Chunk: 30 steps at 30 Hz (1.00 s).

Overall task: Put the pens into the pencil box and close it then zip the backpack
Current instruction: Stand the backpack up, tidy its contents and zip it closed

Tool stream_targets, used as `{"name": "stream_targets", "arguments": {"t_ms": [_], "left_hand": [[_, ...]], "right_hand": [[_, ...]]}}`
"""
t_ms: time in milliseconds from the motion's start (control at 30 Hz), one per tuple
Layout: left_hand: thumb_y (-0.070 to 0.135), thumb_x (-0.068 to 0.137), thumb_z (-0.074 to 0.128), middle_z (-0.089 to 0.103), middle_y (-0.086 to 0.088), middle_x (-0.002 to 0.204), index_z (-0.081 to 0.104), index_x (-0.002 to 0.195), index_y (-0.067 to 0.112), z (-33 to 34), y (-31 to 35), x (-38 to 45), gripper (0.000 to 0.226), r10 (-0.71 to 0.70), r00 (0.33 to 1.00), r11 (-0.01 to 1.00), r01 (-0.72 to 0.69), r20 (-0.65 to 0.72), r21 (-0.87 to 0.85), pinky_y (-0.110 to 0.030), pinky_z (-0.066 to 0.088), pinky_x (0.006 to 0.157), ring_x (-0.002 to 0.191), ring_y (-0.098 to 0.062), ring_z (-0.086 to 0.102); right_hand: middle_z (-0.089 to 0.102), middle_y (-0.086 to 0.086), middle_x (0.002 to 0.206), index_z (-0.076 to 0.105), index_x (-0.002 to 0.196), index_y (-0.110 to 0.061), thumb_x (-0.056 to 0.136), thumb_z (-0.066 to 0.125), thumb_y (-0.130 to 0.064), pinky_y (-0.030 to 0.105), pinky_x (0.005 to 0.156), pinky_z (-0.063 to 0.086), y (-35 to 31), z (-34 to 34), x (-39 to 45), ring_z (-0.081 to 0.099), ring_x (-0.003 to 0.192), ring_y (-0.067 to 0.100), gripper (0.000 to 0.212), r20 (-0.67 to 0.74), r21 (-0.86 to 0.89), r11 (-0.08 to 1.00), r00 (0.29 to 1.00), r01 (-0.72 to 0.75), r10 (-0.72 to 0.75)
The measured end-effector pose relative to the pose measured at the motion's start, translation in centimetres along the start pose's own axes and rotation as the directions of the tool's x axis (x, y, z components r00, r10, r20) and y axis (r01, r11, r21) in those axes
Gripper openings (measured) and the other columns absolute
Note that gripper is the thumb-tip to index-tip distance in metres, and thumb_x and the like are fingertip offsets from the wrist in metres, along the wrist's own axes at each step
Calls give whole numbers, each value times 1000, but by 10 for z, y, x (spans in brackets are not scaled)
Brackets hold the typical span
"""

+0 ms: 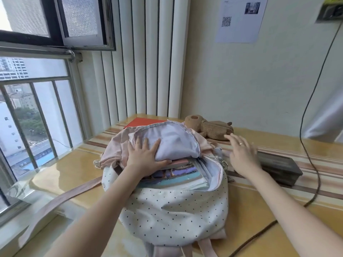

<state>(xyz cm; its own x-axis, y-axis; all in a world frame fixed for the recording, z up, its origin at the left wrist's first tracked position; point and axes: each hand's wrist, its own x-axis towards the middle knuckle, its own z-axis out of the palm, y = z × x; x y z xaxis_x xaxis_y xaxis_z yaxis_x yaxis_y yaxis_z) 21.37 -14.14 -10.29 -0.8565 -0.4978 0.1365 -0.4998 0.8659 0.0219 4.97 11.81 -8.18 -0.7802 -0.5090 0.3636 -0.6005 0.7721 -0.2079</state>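
Yellow striped tabletop [250, 210] by a window holds the open backpack [172, 216]. Left hand [146, 154], fingers spread, presses its flap. Right hand [241, 154], blurred, fingers seemingly spread, hovers beside the shut pencil box [280, 165]. Grip the box squarely; beyond those fingertips lies clear room.

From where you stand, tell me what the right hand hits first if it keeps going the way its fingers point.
Probably the brown plush toy: the right hand points up-left toward it, open and holding nothing. Depth is unclear, so it might pass above.
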Motion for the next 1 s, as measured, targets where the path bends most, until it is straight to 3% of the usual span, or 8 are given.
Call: {"name": "stream_targets", "arguments": {"t_ms": [67,200,500,600,700,800,900,1000], "left_hand": [[86,73,26,0,-10,162,-6,150,41,5,0,-1,94,-1,1000,999,0,-18,-47,-58,2,116,147,-34,-11],[85,74,28,-1,-9,162,-6,150,42,6,0,-1,93,-4,1000,997,2,-25,-74,-56,4,117,147,-33,-13],[86,73,27,-2,-8,162,-8,149,43,8,-1,3,94,-11,1000,999,10,-18,-54,-56,7,117,147,-33,-12],[86,73,27,-2,-8,162,-7,149,43,9,0,3,94,-13,1000,999,12,-22,-53,-56,7,117,147,-33,-10],[86,72,27,-2,-8,162,-7,149,43,8,0,2,95,-19,1000,999,18,-14,-49,-55,7,116,147,-33,-10],[86,72,27,-3,-8,162,-7,149,44,9,0,3,95,-23,1000,998,23,-2,-62,-56,6,117,147,-33,-11],[85,73,29,-2,-8,162,-6,149,44,9,0,3,94,-23,1000,998,22,-8,-65,-56,7,116,147,-32,-11],[83,76,29,3,-8,162,-1,150,43,9,0,2,90,-30,999,998,28,-21,-54,-55,11,114,148,-32,-7]], "right_hand": [[9,2,161,12,151,-25,81,49,-9,54,117,4,23,-2,8,6,147,26,81,160,-170,979,977,-115,142],[-9,5,161,-6,151,-29,84,46,-17,63,113,-3,50,-10,17,-7,145,39,86,460,-315,916,805,-247,375],[14,22,157,-13,150,-31,82,47,-47,62,113,4,44,-18,19,17,142,42,92,448,-551,832,818,-66,362],[24,15,155,-3,151,-29,64,48,-81,63,108,23,32,-21,23,22,139,40,114,499,-506,858,782,-87,374],[38,9,149,19,151,-26,27,19,-107,56,103,34,23,-10,20,32,135,37,147,452,-380,898,802,-223,391],[20,13,158,6,153,-19,46,20,-102,55,112,22,17,-11,7,21,141,39,136,449,-212,920,804,-329,391],[0,9,161,-28,145,-25,46,46,-96,49,115,18,8,-27,-14,13,145,36,142,656,-86,903,658,-422,370],[-5,10,160,-27,144,-34,63,61,-79,48,113,19,5,-32,-24,7,146,35,128,677,-108,896,628,-431,384]]}}
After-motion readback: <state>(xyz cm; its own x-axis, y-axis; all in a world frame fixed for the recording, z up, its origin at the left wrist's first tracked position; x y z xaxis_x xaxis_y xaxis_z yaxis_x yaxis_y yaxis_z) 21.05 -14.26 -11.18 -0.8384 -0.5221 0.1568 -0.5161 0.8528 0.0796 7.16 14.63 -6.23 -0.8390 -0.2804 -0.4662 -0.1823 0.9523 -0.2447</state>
